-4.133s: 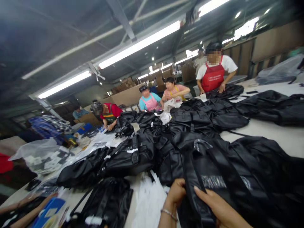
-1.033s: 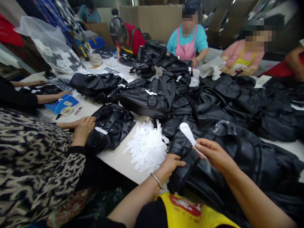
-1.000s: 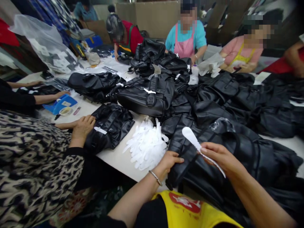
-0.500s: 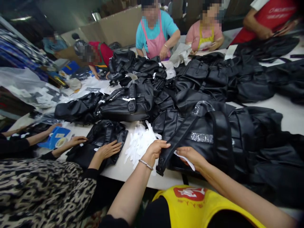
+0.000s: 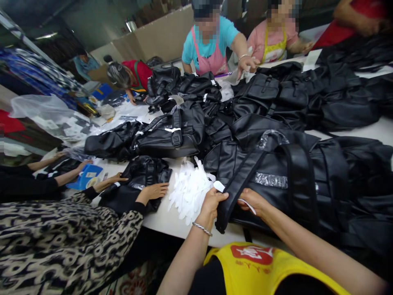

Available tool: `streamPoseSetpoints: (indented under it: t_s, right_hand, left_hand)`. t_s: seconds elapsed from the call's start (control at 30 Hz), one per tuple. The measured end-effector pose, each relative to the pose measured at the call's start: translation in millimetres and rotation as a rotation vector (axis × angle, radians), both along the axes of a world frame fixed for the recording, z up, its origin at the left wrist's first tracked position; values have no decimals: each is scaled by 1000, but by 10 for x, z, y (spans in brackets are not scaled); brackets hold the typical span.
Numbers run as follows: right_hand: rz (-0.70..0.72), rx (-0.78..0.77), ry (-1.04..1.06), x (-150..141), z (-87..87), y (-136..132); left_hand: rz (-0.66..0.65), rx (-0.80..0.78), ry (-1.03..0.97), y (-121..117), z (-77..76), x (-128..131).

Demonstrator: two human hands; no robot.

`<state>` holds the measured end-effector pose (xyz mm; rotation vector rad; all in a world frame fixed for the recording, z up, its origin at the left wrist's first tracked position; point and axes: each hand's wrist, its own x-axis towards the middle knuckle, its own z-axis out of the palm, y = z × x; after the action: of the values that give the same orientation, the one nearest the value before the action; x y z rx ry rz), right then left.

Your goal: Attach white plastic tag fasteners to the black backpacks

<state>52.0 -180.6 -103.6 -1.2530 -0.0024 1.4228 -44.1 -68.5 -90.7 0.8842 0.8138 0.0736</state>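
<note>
A large black leather-look bag (image 5: 273,164) lies in front of me, with clear tape on its front and handle. My left hand (image 5: 212,205) is closed on the lower part of its black strap (image 5: 242,176), thumb on top. A white piece (image 5: 219,186) shows just above that thumb, at the strap's left edge. To the right of the strap, my right hand (image 5: 253,201) is closed on a thin white strip (image 5: 248,206); its fingertips are partly hidden. Whether the two white parts are one strip behind the strap I cannot tell. A pile of white strips (image 5: 188,190) lies left of my left hand.
A co-worker in a patterned top (image 5: 76,241) rests both hands on a folded black bag (image 5: 135,180) at my left. A blue container (image 5: 89,176) stands beyond. More black bags (image 5: 172,131) cover the table's middle and right; several people work on the far side.
The view has shifted slightly left. A white end now shows above my left thumb, and less of the strip shows below my right hand. The co-worker across the table has stretched out an arm.
</note>
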Motion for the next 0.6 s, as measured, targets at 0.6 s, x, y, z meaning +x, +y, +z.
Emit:
streamPoseSetpoints:
  t_s: [0.6]
  right_hand:
    - [244,-286,-897,-138,187,-254]
  left_hand:
    - [84,90,-33,-51,-190,-2]
